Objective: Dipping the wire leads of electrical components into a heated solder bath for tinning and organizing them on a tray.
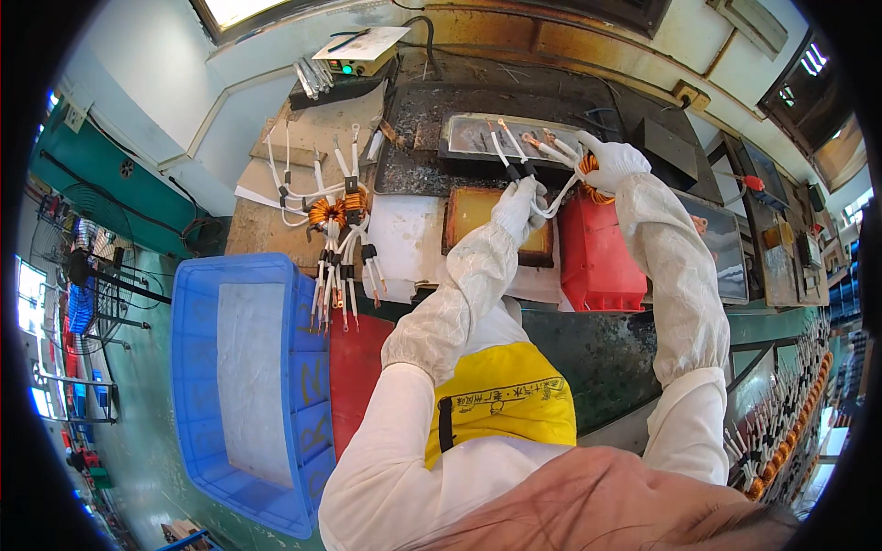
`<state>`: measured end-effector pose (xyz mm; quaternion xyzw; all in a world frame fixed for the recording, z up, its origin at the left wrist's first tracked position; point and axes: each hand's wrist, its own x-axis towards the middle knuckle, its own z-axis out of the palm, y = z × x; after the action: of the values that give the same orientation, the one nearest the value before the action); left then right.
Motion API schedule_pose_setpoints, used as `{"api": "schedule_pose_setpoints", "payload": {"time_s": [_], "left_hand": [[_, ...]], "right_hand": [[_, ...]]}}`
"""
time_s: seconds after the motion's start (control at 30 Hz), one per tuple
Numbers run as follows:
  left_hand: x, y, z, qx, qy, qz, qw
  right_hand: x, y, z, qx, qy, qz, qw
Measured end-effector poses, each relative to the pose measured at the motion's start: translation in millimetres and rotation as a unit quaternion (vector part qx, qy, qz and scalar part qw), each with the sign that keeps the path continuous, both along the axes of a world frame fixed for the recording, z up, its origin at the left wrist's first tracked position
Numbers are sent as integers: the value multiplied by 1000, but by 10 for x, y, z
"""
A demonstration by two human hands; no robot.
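Note:
Both my hands wear white gloves and hold one copper-wound ring coil [593, 170] with thick white wire leads. My right hand [617, 167] grips the coil at its right side. Closed around the white leads [551, 207], just below their black sleeves, is my left hand [520, 208]. The bare copper ends of the leads point away from me, over a dark rectangular pot [469, 138] with a shiny silvery surface. Whether the ends touch that surface I cannot tell. Below my left hand sits a shallow tray [459, 225] with yellowish contents.
A red bin [602, 262] stands under my right forearm. Similar coils [329, 213] with leads lie on cardboard at the left. A large blue crate [188, 367] is at the near left. Many more coils [781, 450] line the lower right. A control box [354, 66] sits at the back.

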<state>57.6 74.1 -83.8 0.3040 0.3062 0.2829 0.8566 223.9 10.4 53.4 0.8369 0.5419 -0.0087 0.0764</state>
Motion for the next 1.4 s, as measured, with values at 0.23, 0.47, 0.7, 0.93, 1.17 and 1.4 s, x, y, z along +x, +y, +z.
{"api": "schedule_pose_setpoints", "payload": {"time_s": [0.23, 0.47, 0.7, 0.93, 1.17, 1.4], "left_hand": [[-1, 52, -10, -21, -3, 1, 1000], [11, 116, -43, -20, -22, 9, 1000], [-7, 204, -92, -21, -18, 7, 1000], [-24, 299, -50, -78, -50, -13, 996], [0, 402, -57, -105, -69, -20, 992], [17, 547, -126, -131, -80, -22, 988]], "right_hand": [[77, 117, -55, -5, 1, 18, 1000], [117, 219, -72, -37, -10, 16, 999], [-5, 282, 36, -80, -21, 19, 996], [92, 278, -53, -58, -20, 19, 998], [96, 255, -23, -50, -7, 20, 999], [103, 260, -23, -41, -3, 15, 999]]}}
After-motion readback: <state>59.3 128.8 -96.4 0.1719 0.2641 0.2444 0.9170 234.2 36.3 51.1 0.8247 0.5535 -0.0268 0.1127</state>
